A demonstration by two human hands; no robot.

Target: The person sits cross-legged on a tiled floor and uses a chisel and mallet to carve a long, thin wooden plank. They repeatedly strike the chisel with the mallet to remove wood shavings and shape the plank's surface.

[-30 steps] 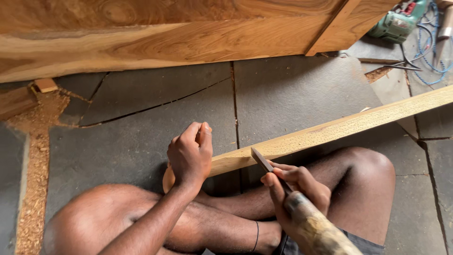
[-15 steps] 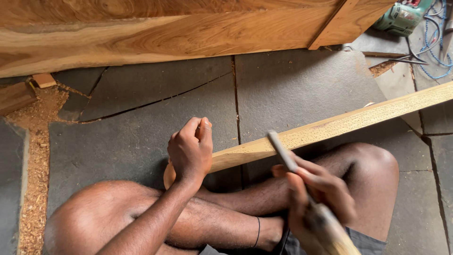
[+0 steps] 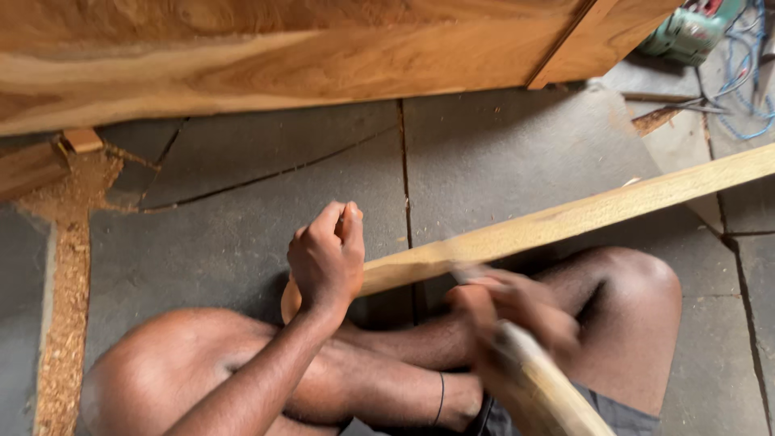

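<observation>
Now my right hand (image 3: 517, 311), gripping the wooden-handled tool (image 3: 537, 387), has swung down into a blur against the long wooden strip (image 3: 565, 222), where half a second ago its blade stood raised. My left hand (image 3: 327, 262) stays clenched around the strip's near end, pinning it across my crossed legs above the stone floor (image 3: 242, 234), so I judge a cutting stroke is landing.

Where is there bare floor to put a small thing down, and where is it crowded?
Free: the grey floor between the big wooden panel, the sawdust strip and the left hand; also the slab above the wooden strip. Crowded: the lap, where both hands work on the strip, and the top right corner with the green power tool and blue cable.
</observation>
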